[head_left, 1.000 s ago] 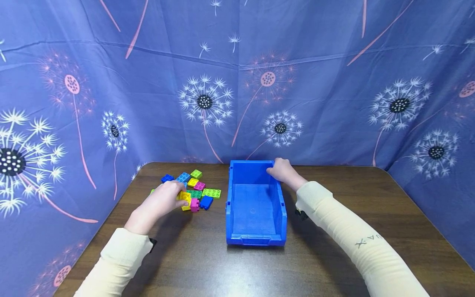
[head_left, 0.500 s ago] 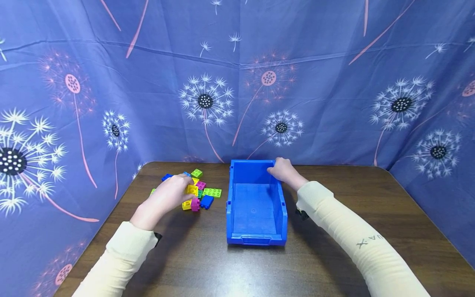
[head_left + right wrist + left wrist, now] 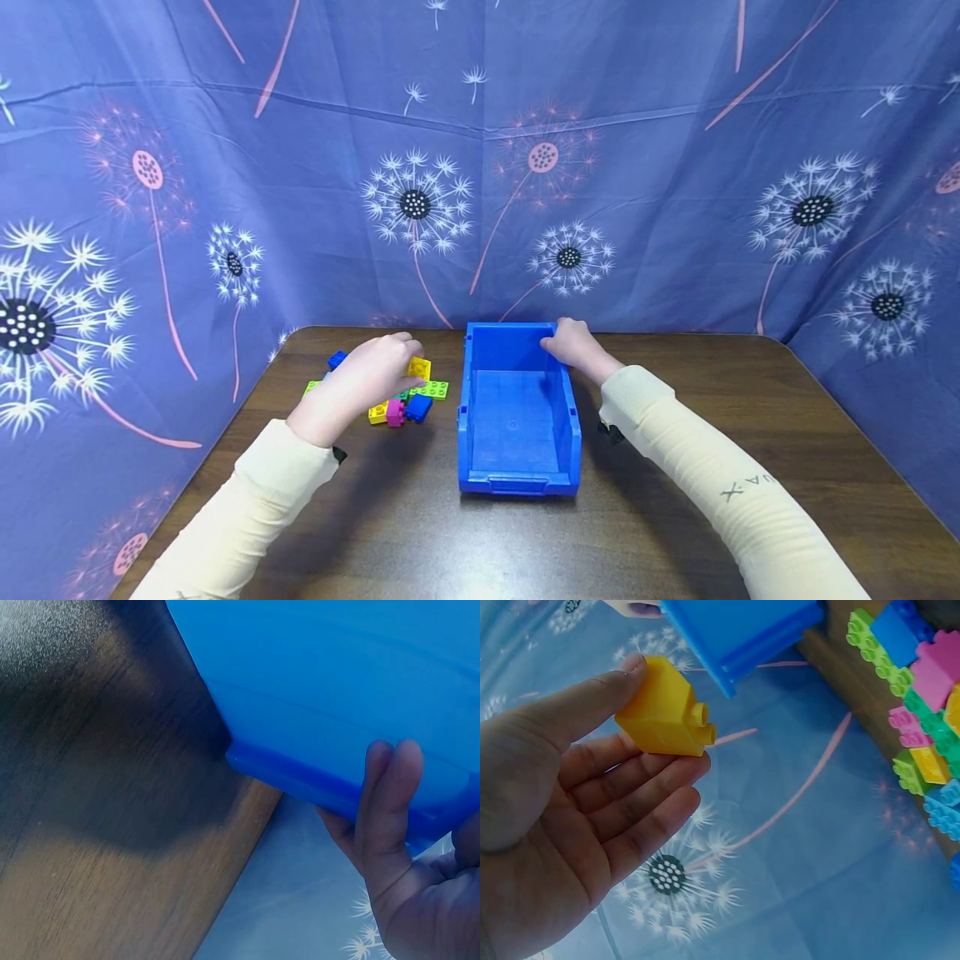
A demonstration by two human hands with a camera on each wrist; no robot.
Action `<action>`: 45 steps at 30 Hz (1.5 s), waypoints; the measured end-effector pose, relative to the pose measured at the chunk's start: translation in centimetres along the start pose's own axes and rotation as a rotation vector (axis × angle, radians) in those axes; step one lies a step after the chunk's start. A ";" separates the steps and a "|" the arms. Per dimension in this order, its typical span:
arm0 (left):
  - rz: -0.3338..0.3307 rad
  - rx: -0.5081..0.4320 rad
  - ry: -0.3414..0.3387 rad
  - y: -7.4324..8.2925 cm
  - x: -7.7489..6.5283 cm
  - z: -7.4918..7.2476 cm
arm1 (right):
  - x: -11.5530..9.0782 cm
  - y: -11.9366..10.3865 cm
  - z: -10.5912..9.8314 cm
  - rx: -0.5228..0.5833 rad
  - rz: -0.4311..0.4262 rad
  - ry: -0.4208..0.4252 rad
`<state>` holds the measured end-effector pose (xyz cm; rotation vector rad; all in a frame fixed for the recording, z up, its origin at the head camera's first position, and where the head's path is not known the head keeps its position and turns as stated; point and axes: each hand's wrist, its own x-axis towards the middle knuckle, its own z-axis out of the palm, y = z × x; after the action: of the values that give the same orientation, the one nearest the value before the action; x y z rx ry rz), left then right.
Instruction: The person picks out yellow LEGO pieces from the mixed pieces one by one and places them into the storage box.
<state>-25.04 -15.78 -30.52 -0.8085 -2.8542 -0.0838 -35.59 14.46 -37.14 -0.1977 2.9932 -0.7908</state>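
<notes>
My left hand [image 3: 367, 375] pinches a yellow toy building block [image 3: 662, 707] between thumb and fingers, held above the other blocks; its two studs show in the left wrist view. Under and beside that hand lies a group of loose blocks: a pink block [image 3: 395, 412], a dark blue block [image 3: 418, 407], a yellow block [image 3: 378, 413] and a lime block [image 3: 435, 390], with several more partly hidden by the hand. My right hand [image 3: 572, 342] grips the back right rim of a blue plastic bin [image 3: 517, 485], fingers against its outer side in the right wrist view.
The bin stands upright on the brown wooden table [image 3: 675, 517], right of the blocks, with nothing inside it. A blue dandelion-print cloth [image 3: 660, 167] hangs behind the table and along both sides.
My left hand has lifted the yellow block off the group and carried it right and up, toward the bin. My right hand and the bin have stayed in place.
</notes>
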 end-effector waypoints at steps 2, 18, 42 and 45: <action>0.007 0.010 -0.005 0.4 0.3 -0.2 | 0.0 0.0 0.0 0.003 0.003 0.002; 0.135 0.124 -0.080 3.6 2.9 -1.6 | 0.1 0.0 -0.1 0.008 -0.003 0.000; 0.332 0.288 -0.188 7.9 4.9 -0.2 | -0.1 -0.1 -0.2 0.047 0.037 -0.047; 0.363 0.290 -0.189 8.4 5.1 0.1 | -0.1 -0.2 -0.2 0.054 0.041 -0.048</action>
<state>-24.93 -5.96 -29.67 -1.3038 -2.7349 0.4633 -35.49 14.44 -36.87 -0.1511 2.9171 -0.8493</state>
